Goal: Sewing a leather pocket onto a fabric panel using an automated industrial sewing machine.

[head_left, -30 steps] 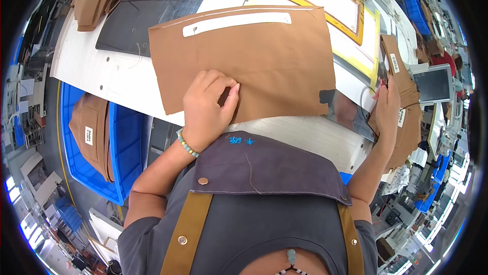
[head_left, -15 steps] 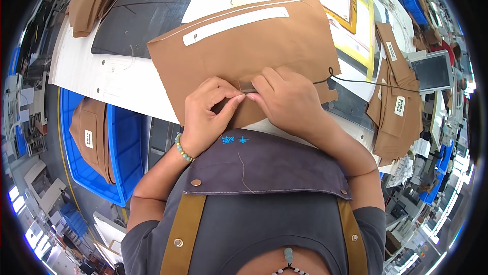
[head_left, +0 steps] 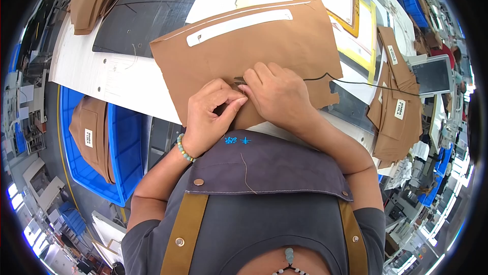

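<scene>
The head view shows the left hand (head_left: 207, 115) and right hand (head_left: 277, 92) meeting fingertip to fingertip, both pinching a small dark tool (head_left: 239, 82) against the brown fabric panel (head_left: 244, 46) spread on the white table (head_left: 119, 79), with a blue bin (head_left: 124, 148) at the left and stacked brown pieces (head_left: 394, 117) at the right.

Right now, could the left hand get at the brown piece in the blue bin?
Probably yes. The left hand is on the brown fabric panel, and the blue bin sits open on that side, below the table edge, with nothing over the brown piece.
</scene>
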### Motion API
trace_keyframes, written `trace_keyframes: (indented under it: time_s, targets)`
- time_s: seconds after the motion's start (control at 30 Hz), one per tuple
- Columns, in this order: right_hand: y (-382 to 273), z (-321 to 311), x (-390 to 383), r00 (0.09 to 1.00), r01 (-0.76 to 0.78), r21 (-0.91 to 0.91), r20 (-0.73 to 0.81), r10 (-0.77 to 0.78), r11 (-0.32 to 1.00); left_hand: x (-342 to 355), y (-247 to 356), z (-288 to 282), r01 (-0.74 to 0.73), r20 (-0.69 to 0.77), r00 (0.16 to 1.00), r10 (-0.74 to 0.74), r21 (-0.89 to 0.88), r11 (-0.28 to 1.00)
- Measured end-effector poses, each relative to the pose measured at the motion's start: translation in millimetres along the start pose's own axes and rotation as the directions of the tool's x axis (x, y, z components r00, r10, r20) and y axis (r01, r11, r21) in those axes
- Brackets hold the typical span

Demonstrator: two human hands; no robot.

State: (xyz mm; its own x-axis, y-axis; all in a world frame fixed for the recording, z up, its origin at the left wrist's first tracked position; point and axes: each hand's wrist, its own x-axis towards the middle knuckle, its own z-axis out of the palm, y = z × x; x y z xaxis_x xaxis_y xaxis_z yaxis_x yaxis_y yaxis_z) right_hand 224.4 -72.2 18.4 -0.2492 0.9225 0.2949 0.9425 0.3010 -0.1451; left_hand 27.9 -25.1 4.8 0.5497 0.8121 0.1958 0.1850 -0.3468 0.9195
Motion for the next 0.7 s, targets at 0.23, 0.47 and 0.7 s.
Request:
trace_keyframes:
  time_s: [0.23,0.47,0.7]
  targets:
    - [13,-11,-6,0.999,-0.021,0.122,-0.029,0.025,0.992,-2,1,-29,0.108,0.192,0.977,-0.087,-0.1,0.989]
    - [117,-102,-81,0.723,-0.678,-0.244,-0.053,0.689,0.693,-27,-14,-220,0.215,-0.163,0.963,-0.214,0.945,0.248]
    - [168,-117,-114,0.695,-0.651,-0.394,0.033,0.718,0.649,14,-28,-206,0.029,-0.151,0.976,0.158,0.806,0.592]
